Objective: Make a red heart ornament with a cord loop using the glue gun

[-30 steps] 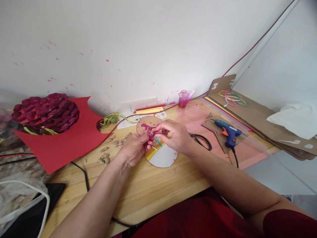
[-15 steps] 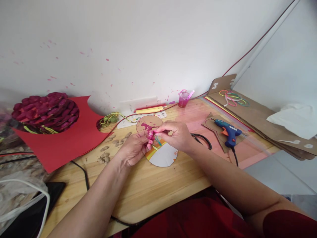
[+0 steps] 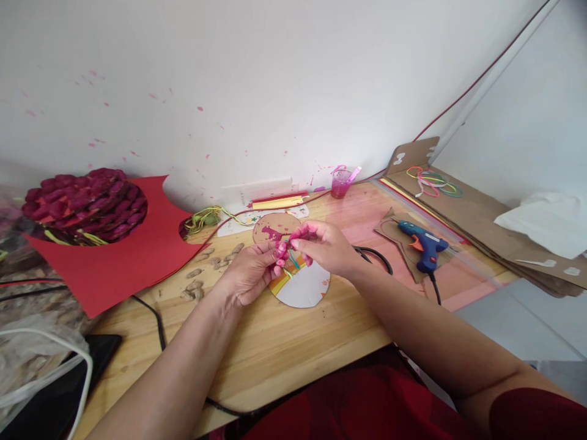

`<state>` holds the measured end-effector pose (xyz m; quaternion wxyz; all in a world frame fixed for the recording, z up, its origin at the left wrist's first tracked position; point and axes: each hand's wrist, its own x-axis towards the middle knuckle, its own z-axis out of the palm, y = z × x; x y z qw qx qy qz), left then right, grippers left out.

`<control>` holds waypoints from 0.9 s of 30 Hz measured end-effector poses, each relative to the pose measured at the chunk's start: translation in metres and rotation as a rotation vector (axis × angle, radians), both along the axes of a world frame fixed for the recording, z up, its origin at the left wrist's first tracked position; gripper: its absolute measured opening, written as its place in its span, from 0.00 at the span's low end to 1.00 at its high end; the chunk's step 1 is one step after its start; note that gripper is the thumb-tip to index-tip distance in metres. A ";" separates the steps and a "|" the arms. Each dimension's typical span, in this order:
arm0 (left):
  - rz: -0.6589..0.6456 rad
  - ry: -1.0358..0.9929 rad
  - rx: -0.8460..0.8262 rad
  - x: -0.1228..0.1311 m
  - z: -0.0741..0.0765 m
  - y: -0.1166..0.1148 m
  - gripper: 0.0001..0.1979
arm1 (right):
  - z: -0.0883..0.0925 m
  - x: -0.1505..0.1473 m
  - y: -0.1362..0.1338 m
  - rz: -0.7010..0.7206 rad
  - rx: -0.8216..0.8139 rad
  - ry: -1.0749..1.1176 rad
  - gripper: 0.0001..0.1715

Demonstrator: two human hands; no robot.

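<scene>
Shifted since half a second ago: my right hand (image 3: 328,247), knuckles now raised. Left to right I log: red sheet (image 3: 114,263) on the bench (image 3: 275,354); left hand (image 3: 250,275), fingers pinched on the pink piece (image 3: 282,249); right fingers clamped on the same piece, above the white disc (image 3: 305,290); scissors (image 3: 367,252); glue gun (image 3: 422,244).

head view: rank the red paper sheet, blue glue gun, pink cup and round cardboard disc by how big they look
1. red paper sheet
2. blue glue gun and round cardboard disc look alike; the disc is partly hidden
3. pink cup, though farthest back
</scene>
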<state>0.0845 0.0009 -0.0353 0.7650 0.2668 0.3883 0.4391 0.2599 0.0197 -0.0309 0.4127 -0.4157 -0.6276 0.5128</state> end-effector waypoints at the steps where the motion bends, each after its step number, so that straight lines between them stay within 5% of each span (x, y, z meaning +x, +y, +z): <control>1: 0.005 0.000 -0.005 0.000 0.000 0.000 0.06 | 0.001 0.000 0.000 0.007 -0.023 0.006 0.08; 15: 0.020 0.026 0.009 0.001 0.000 0.000 0.09 | -0.009 -0.001 -0.002 -0.110 0.307 -0.194 0.06; 22: 0.046 0.091 0.074 0.005 0.001 -0.003 0.15 | -0.002 -0.005 -0.001 -0.053 -0.129 0.091 0.09; 27: 0.056 0.127 0.125 0.008 0.000 -0.007 0.18 | -0.005 -0.011 -0.002 -0.040 -0.215 0.239 0.11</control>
